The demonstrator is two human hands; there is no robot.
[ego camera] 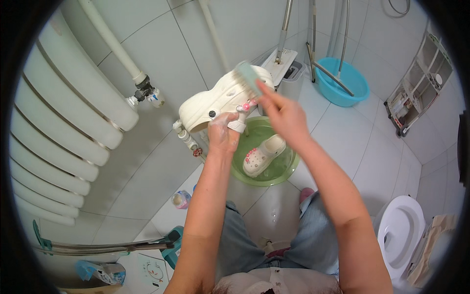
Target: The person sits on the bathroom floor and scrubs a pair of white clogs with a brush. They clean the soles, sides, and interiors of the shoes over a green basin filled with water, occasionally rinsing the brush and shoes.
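A white clog (200, 106) with pink bead charms is held up by my left hand (223, 133), whose fingers reach into its foot opening. Wet suds coat that hand. My right hand (284, 114) grips a pale green scrubbing brush (248, 75), its bristles against the side of the clog near the toe; the brush is blurred. Below both hands stands a green basin (271, 181) of water. In it lies a second white clog (261, 158) with pink beads and small studs, tilted toward the basin's right rim.
A white radiator (73, 92) and pipe valves (148, 93) line the left wall. A blue basin (341, 97) with a squeegee, a flat mop (281, 60), and a wheeled rack (418, 86) stand ahead right. A toilet (400, 235) is at right, an open jar (180, 199) at left.
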